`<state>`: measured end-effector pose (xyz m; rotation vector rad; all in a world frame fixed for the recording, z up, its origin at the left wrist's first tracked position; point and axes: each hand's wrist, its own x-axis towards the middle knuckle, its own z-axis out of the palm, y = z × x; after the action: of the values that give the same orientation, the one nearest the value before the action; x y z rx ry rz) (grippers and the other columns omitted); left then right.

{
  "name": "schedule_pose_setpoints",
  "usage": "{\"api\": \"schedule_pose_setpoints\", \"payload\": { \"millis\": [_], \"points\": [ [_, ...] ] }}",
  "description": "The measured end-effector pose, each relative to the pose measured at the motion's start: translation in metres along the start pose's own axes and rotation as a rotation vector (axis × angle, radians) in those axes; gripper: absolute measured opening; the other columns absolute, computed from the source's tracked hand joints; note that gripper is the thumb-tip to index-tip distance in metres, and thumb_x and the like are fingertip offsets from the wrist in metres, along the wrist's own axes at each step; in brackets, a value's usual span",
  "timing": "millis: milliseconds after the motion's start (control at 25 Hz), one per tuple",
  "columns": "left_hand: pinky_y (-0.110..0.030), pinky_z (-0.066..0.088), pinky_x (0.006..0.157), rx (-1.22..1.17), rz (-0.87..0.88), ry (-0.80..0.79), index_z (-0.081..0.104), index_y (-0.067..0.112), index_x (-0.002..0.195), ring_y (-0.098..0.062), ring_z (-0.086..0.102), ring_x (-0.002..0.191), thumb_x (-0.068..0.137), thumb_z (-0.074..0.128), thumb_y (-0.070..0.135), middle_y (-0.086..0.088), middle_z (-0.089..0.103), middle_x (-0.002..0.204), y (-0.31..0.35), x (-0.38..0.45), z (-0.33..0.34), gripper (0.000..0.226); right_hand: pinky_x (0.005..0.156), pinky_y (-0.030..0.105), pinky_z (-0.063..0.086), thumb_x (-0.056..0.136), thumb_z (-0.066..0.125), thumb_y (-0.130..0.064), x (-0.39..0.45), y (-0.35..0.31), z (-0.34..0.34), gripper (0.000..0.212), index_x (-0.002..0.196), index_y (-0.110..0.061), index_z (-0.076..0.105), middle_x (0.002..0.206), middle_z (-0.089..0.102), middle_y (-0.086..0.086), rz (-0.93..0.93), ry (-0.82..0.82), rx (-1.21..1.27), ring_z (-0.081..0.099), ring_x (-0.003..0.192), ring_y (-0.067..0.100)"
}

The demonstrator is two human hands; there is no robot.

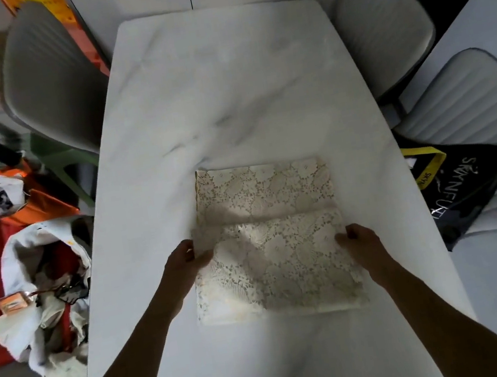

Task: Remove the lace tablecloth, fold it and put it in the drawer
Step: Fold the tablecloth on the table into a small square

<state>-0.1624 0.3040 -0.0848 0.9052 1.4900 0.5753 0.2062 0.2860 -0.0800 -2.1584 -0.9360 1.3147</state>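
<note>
On the near half of the white marble table [224,79], the folded lace tablecloth [270,236] is lying flat. Left hand [183,259] and right hand [360,236] are pinching its side edges, fingers curled. Grey chairs [41,80] are flanking the far corners; a black bag [466,188] is sitting right, clutter left.

Both hands [186,259] on folded lace tablecloth [271,239]
</note>
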Motion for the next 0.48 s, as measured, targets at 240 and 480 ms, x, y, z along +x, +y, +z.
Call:
{"api": "schedule_pose_setpoints", "payload": {
  "millis": [240,480],
  "points": [
    [-0.028,0.049,0.059,0.262,-0.133,0.023,0.065,0.016,0.074,-0.009,0.057,0.057,0.079,0.077,0.034,0.008,0.064,0.060,-0.031,-0.004,-0.004,0.022,0.077,0.036,0.046,0.099,0.049,-0.029,0.007,0.015,0.008,0.023,0.110,-0.010,0.051,0.096,0.059,0.007,-0.135,0.126,-0.265,0.057,0.089,0.028],
    [-0.027,0.039,0.054,0.350,-0.216,0.022,0.051,0.014,0.060,-0.017,0.047,0.054,0.084,0.072,0.038,-0.001,0.053,0.058,-0.063,-0.045,-0.001,0.040,0.063,0.030,0.054,0.085,0.071,-0.035,-0.013,0.033,-0.007,0.028,0.106,-0.017,0.062,0.099,0.067,0.003,0.206,-0.139,0.011,0.066,0.089,0.025]
  ]
}}
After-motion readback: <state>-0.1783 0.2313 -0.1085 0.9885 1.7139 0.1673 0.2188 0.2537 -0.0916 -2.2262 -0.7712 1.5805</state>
